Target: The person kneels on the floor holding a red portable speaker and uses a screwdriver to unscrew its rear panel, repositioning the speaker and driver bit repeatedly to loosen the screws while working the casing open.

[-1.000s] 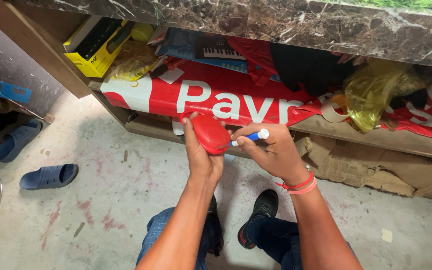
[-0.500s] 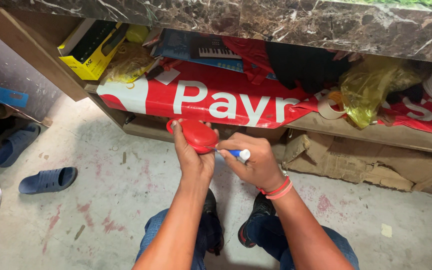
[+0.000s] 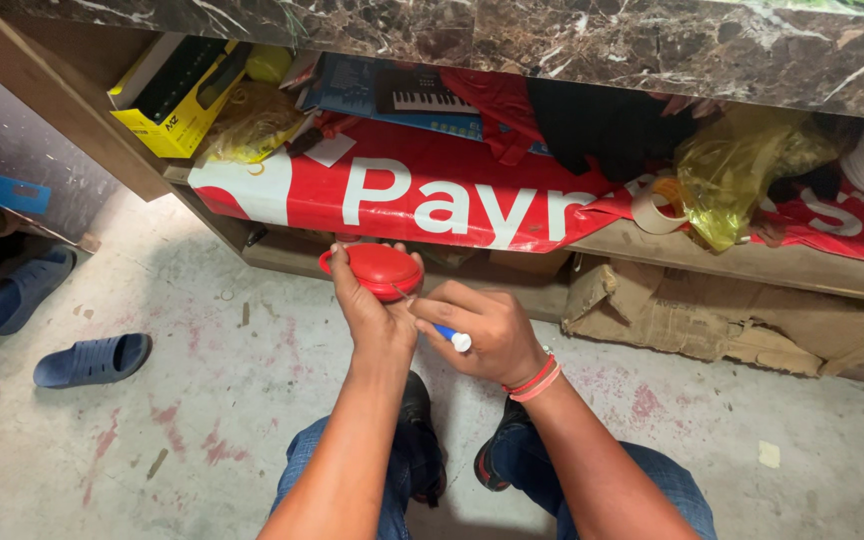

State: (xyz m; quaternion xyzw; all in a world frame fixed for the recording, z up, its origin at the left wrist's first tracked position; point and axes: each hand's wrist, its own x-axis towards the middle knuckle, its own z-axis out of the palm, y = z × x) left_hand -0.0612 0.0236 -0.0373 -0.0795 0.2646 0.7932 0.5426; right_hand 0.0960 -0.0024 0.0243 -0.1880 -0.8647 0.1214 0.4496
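A rounded red case sits in the left hand, whose fingers wrap around its underside and edge, just below the middle of the view. At four o'clock from it the right hand pinches a small blue-handled screwdriver, fingers closed narrowly around the handle; its thin shaft points up toward the case's rim, though whether the tip touches cannot be told. Two bands, red and pale, circle the right wrist.

Below lies a rough grey concrete floor stained with faded pink patches; the person's dark shoes and jeans show at six o'clock. At twelve o'clock a wooden shelf under a dark marble counter is crammed with goods: one red banner draped over its edge, one yellow box at eleven o'clock, one yellow plastic bag and one roll of tape at two o'clock. Flattened cardboard leans at three o'clock. Two blue slippers lie apart at nine o'clock.
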